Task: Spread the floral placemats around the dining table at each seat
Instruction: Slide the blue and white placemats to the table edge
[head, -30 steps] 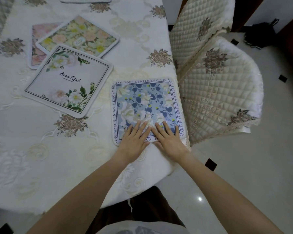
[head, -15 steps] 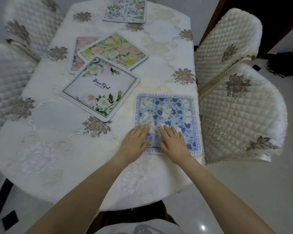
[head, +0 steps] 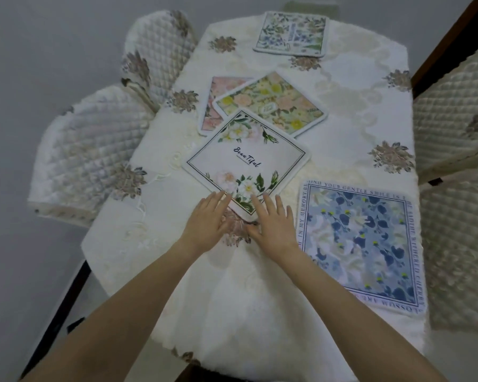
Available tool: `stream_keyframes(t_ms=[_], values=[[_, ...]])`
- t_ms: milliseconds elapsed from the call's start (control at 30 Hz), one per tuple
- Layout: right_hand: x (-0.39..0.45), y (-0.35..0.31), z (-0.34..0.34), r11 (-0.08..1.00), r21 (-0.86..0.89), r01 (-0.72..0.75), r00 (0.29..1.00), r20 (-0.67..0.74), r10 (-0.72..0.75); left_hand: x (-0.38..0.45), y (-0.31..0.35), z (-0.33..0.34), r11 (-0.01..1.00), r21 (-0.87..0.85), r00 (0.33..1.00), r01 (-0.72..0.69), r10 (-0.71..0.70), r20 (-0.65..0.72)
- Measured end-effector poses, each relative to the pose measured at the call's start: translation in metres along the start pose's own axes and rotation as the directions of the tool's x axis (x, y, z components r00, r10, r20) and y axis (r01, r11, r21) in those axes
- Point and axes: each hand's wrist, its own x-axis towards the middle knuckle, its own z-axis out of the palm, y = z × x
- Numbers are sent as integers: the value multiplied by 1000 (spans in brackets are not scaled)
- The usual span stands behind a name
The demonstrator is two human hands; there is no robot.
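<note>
Cream embroidered tablecloth (head: pixel 356 111) over the dining table, quilted chair covers (head: pixel 94 144) alongside. Blue floral placemat (head: pixel 362 244) lies flat at the right edge. Left hand (head: pixel 207 221) and right hand (head: pixel 273 224), fingers spread, press the white "Beautiful" placemat's (head: pixel 246 161) near corner.

A cream embroidered tablecloth (head: pixel 351 111) with raised swirls and scattered taupe-brown flower clusters carries five square placemats with white edging: a blue mat with navy leaves, white blooms, small yellow dots and a border of dark lettering (head: pixel 362 244); a white mat with a thin black line frame, pink and white flowers with green leaves at two corners and black script in the middle (head: pixel 246 161). The others are a yellow, peach and green rose mat (head: pixel 273 106), a pink floral mat (head: pixel 213 106), and a pale mat with green and blue sprigs (head: pixel 290 33). Cream diamond-quilted chair covers (head: pixel 94 150) bear the same taupe-brown flower motifs.
</note>
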Motion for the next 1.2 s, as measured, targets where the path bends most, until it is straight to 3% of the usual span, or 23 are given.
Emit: stream_keyframes(t_ms=[200, 533, 767, 967, 1200], values=[[65, -36, 26, 998, -17, -57, 998, 21, 57, 45, -61, -1, 997, 20, 994, -70, 68, 80], [95, -40, 38, 968, -252, -10, 989, 140, 47, 79, -86, 8, 988, 20, 982, -150, 147, 118], [100, -41, 22, 970, -242, 30, 975, 219, 25, 107, -94, 2, 979, 77, 979, -189, 182, 90], [95, -51, 14, 965, -259, -31, 982, 174, 78, 106, -90, -4, 968, 173, 981, -180, 163, 108], [80, -19, -23, 961, -273, 52, 997, 73, -33, 84, -65, -8, 974, 101, 979, -204, 205, 1]])
